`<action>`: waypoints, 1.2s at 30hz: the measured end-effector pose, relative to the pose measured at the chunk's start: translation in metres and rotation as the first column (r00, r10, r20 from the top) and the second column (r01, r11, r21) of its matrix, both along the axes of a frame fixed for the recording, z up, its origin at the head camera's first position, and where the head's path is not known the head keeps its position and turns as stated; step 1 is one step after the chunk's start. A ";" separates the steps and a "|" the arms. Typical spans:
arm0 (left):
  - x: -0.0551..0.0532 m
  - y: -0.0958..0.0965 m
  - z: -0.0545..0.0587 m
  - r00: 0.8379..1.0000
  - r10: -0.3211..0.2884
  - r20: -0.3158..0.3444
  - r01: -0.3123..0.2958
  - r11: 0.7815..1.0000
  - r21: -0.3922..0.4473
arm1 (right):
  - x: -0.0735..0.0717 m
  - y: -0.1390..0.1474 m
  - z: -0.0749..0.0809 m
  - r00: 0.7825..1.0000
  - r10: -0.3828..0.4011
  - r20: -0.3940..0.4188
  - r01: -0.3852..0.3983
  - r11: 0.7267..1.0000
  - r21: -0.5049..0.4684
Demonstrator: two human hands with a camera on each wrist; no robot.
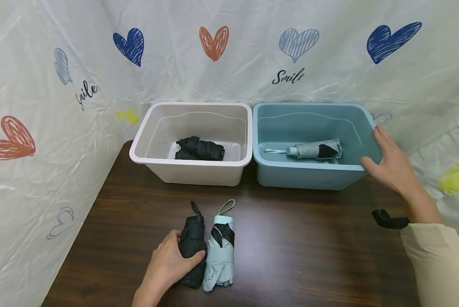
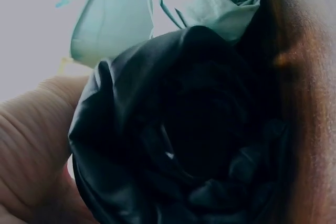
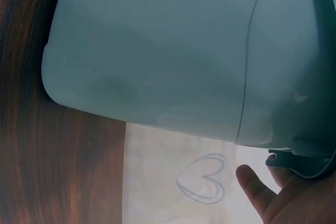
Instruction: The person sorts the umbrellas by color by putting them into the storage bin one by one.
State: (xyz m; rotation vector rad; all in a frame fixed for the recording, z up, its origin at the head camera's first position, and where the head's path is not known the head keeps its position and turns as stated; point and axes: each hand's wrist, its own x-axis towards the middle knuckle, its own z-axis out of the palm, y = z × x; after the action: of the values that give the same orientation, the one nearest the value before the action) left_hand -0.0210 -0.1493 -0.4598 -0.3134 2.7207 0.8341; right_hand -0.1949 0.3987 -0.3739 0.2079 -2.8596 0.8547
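Observation:
My left hand grips a folded black umbrella lying on the table, thumb across its near right side. In the left wrist view, the end of this black umbrella fills the middle. Right beside it lies a folded light-blue umbrella, its strap pointing away from me. My right hand holds the right end of a blue bin's rim, with the thumb at the front corner. Outside the rim, some fingers show in the right wrist view. A light-blue umbrella lies inside that bin.
A white bin stands left of the blue one, with a folded black umbrella in it. Both bins sit at the back of the dark wooden table. A white cloth printed with hearts hangs behind them.

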 end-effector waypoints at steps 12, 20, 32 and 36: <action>-0.002 -0.004 -0.003 1.000 -0.024 -0.001 0.024 0.998 0.057 | 0.000 0.005 -0.001 1.000 0.010 0.005 -0.010 1.000 -0.005; -0.001 -0.016 -0.007 0.999 -0.025 -0.023 0.029 0.983 0.179 | -0.001 0.002 0.002 1.000 0.019 0.011 -0.019 1.000 -0.002; 0.000 -0.030 -0.005 1.000 0.023 0.001 -0.022 0.910 0.414 | -0.003 -0.002 0.003 1.000 -0.004 0.007 0.004 1.000 -0.004; -0.001 -0.034 0.001 1.000 0.012 0.007 -0.013 0.884 0.468 | -0.002 -0.002 0.002 1.000 -0.003 0.011 0.003 1.000 0.003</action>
State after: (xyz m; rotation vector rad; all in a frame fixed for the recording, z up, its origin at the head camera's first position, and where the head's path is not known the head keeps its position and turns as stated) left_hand -0.0220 -0.1831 -0.4585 -0.2238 2.4071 1.4493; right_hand -0.1968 0.3966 -0.3723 0.2005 -2.8705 0.8542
